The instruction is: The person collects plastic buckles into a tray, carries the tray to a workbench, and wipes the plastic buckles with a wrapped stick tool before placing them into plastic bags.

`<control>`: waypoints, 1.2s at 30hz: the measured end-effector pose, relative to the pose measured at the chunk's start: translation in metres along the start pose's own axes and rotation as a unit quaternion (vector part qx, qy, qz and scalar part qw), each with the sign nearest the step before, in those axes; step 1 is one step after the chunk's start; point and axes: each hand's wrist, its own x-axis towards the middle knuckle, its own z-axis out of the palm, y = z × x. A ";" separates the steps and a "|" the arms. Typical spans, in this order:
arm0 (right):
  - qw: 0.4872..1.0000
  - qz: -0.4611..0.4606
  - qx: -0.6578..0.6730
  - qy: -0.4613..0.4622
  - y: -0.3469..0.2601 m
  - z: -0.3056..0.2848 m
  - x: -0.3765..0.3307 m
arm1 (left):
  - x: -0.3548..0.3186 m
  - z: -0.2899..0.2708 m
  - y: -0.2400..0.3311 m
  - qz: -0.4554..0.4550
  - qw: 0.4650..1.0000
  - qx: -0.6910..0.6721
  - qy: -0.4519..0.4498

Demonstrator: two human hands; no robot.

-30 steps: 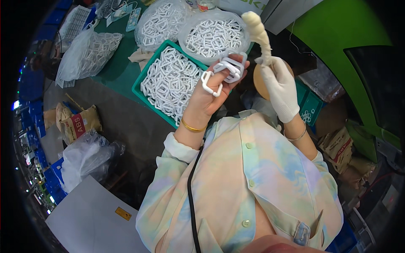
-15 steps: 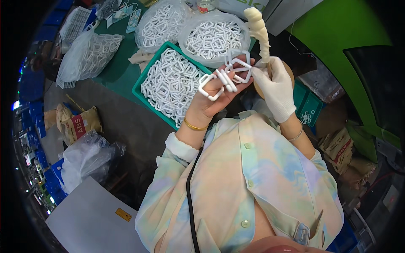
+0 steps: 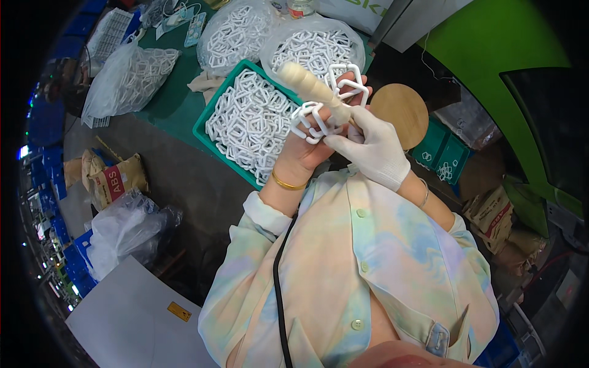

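Note:
My bare left hand, palm up, holds several white plastic rings with angular, link-like outlines. One ring stands up near its fingertips. My right hand, in a white knitted glove, is closed on a cream-coloured, segmented tool handle. The handle slants up and left over my left palm, covering part of the rings. Its working end is hidden between my hands. Just left of my left hand is a green tray heaped with similar white rings.
Behind the tray stand two clear plastic bags of white rings; another bag lies further left. To my right are a round wooden disc and a green bin with a few rings. A green machine rises at far right.
My right hand has moved left and down from above the wooden disc. The tool handle has swung from upright to slanting left across the rings in my left hand.

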 end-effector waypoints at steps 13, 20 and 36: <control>0.997 0.024 0.028 0.070 -0.001 -0.002 -0.001 | -0.003 0.002 0.005 0.010 0.996 0.025 0.090; 0.983 -0.058 -0.039 0.168 0.013 0.004 0.008 | 0.000 0.004 -0.005 0.029 0.996 0.032 0.073; 0.996 -0.060 -0.045 0.051 0.020 -0.035 -0.003 | -0.006 0.009 0.019 0.036 0.995 0.048 0.085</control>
